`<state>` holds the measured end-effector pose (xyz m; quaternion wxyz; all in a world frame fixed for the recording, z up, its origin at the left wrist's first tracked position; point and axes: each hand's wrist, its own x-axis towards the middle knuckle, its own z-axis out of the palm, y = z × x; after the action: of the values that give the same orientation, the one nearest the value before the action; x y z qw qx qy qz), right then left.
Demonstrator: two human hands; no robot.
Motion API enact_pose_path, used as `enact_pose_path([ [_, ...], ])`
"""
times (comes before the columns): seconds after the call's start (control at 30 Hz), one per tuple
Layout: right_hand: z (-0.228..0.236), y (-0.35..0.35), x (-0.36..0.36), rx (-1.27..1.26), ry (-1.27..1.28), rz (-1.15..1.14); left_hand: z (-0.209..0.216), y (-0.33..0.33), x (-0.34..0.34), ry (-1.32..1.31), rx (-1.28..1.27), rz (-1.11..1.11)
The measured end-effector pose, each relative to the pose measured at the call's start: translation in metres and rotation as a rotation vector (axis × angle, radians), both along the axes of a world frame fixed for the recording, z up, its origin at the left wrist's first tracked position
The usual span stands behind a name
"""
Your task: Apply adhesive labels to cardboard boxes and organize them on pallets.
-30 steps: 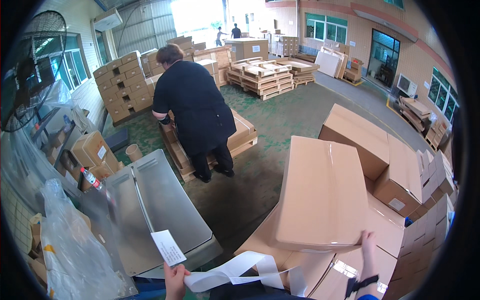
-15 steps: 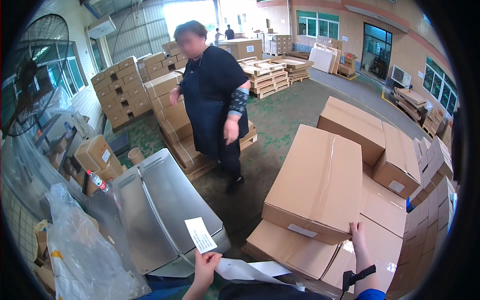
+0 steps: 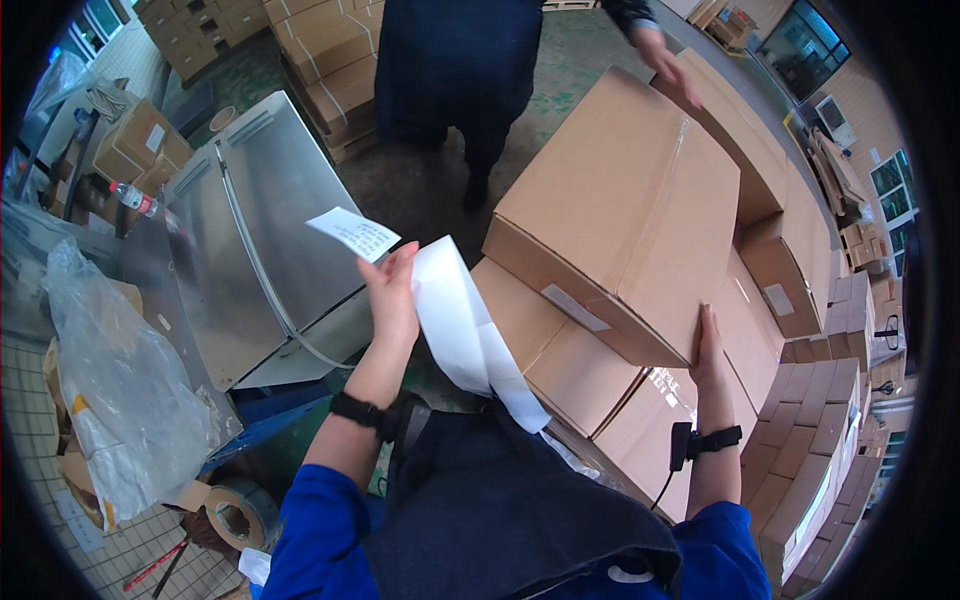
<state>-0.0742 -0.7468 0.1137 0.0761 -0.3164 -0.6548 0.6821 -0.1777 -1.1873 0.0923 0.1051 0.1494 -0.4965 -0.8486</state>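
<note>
My left hand (image 3: 392,298) is closed, fingers together, on a white printed label (image 3: 352,233) that sticks out to its left. A long white label strip (image 3: 455,315) curls from beside that hand down toward my apron. My right hand (image 3: 709,345) lies with fingers stretched up against the near right corner of a large taped cardboard box (image 3: 630,200). On the box's near face is a white label (image 3: 576,307). That box rests on other cartons (image 3: 580,380). A co-worker's hand (image 3: 672,68) reaches over the box's far end.
A metal strapping machine (image 3: 275,200) stands to the left, with a plastic bottle (image 3: 133,198) beside it. Clear plastic sheeting (image 3: 115,390) and a tape roll (image 3: 240,515) lie at lower left. The co-worker (image 3: 455,80) stands ahead. More cartons (image 3: 815,440) are stacked at right.
My view has tipped down. My left hand has raised the label and strip. My right hand's fingers now lie straighter along the box. The co-worker has come nearer and reaches toward the box.
</note>
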Motion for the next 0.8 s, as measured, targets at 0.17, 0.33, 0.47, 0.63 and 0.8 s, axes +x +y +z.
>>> enact_pose_path([
  [0.17, -0.009, -0.006, 0.006, -0.107, 0.068, 0.034, -0.035, 0.040, -0.041, -0.222, -0.050, -0.039],
  [0.33, -0.016, 0.008, 0.017, -0.185, 0.151, 0.036, -0.073, 0.056, -0.081, -0.406, -0.339, -0.184],
  [0.47, -0.020, 0.005, 0.012, -0.193, 0.174, 0.124, -0.094, 0.060, -0.097, -0.400, -0.155, -0.333],
  [0.63, -0.022, 0.011, 0.005, -0.285, 0.199, 0.121, -0.107, 0.081, -0.102, -0.419, -0.237, -0.493],
  [0.8, -0.023, 0.013, -0.054, -0.415, 0.306, 0.222, -0.203, 0.022, -0.101, -0.119, -0.476, -0.447],
])
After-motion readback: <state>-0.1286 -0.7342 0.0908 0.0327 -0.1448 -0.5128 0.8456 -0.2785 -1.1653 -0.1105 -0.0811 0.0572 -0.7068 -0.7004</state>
